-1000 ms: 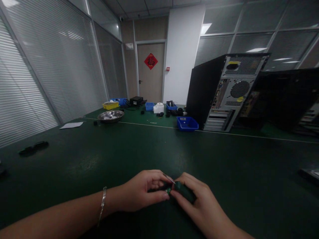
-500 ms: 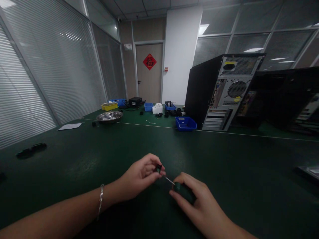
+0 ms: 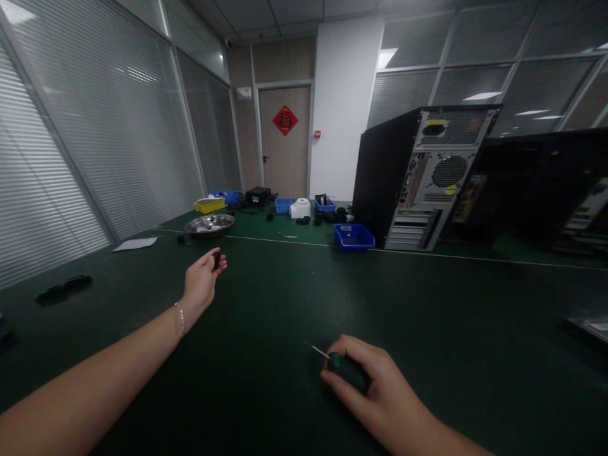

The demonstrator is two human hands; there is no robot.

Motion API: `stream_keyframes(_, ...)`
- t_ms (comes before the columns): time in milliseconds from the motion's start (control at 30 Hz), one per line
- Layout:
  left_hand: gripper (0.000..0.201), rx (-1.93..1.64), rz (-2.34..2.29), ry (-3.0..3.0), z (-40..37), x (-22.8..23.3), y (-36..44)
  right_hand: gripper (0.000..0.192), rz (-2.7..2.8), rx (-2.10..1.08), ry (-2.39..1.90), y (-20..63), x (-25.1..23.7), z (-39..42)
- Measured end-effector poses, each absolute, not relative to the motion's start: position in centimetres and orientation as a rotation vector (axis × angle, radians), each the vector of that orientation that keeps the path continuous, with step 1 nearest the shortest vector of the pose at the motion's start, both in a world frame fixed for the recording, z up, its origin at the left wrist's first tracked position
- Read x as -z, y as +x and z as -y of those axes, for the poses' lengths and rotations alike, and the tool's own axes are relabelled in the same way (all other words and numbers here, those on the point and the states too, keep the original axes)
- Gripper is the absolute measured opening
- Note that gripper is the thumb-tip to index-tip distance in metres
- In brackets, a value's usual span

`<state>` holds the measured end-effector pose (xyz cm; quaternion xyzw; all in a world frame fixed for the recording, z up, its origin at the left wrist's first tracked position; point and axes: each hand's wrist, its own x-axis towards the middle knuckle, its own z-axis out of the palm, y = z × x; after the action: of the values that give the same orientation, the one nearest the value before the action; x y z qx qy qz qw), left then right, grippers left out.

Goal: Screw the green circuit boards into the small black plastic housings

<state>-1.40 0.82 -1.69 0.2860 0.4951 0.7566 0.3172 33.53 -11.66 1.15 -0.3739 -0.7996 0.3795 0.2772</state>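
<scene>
our left hand (image 3: 202, 283) is stretched out over the tabletop (image 3: 285, 285), its grip pinched on a small black part (image 3: 216, 259) at the fingertips, with the metal bowl (image 3: 209, 224) lying farther ahead and nearer this hand than the other. our right hand (image 3: 375, 386) rests close in, grasping a green-handled screwdriver (image 3: 344, 369), its thin shaft pointing left, well apart from the part.

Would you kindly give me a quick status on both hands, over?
Left hand outstretched, pinching small black part. Right hand gripping green-handled screwdriver low over green table. Metal bowl beyond left hand.
</scene>
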Motion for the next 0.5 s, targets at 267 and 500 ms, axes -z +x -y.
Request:
stream_keyframes(267,0.027,-1.943,-1.312,0.759,-0.4,1.4,-0.7,0.01,2.168,-0.986,-1.018,33.4,-1.1,11.6)
stream_keyframes(500,0.028,-1.796,-1.306,0.888,-0.2,1.1,0.0,0.01,2.162,-1.001,-1.006,33.5,-1.0,11.7)
